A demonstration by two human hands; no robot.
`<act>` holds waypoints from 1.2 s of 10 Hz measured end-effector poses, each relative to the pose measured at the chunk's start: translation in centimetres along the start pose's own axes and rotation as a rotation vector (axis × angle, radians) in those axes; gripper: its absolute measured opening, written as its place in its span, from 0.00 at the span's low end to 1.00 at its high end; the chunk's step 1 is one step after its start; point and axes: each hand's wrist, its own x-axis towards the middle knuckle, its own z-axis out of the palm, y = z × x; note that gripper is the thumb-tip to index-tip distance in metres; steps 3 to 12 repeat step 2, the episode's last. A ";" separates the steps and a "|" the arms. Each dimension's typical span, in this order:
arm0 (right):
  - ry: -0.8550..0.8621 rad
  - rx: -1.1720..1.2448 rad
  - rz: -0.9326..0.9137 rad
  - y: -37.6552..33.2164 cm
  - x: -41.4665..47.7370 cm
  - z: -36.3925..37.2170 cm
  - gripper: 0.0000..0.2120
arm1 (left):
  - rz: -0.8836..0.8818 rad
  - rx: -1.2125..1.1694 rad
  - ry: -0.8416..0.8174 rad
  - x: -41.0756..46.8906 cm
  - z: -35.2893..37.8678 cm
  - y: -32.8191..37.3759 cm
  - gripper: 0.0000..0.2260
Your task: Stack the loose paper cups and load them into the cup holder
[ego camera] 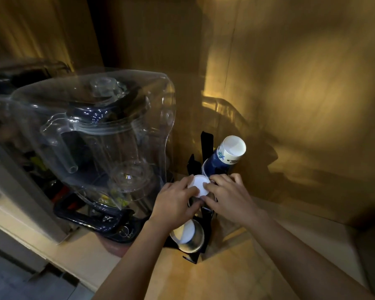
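A black cup holder (205, 146) stands on the wooden counter beside the blender. Its far slot carries an upside-down stack of blue patterned paper cups (223, 158) with a white bottom on top. In the middle slot sits another inverted cup stack, its round white bottom (200, 184) showing between my hands. My left hand (173, 202) grips that stack from the left and my right hand (227, 197) grips it from the right. Lower down, the near slot holds a white cup stack (187, 233). The sides of the held stack are hidden by my fingers.
A large blender (95, 144) under a clear sound cover stands close on the left, on a black base. Wooden walls close the corner behind and to the right. The counter's front edge (74, 276) runs along the lower left.
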 end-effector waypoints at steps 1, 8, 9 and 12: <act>0.079 0.017 -0.012 0.0 -0.1 -1.3 0.16 | 0.059 0.071 -0.021 1.1 -1.4 -0.1 0.19; 0.157 0.142 0.099 1.0 0.6 -3.9 0.19 | 0.050 0.042 0.026 2.3 -3.5 0.4 0.23; 0.157 0.142 0.099 1.0 0.6 -3.9 0.19 | 0.050 0.042 0.026 2.3 -3.5 0.4 0.23; 0.157 0.142 0.099 1.0 0.6 -3.9 0.19 | 0.050 0.042 0.026 2.3 -3.5 0.4 0.23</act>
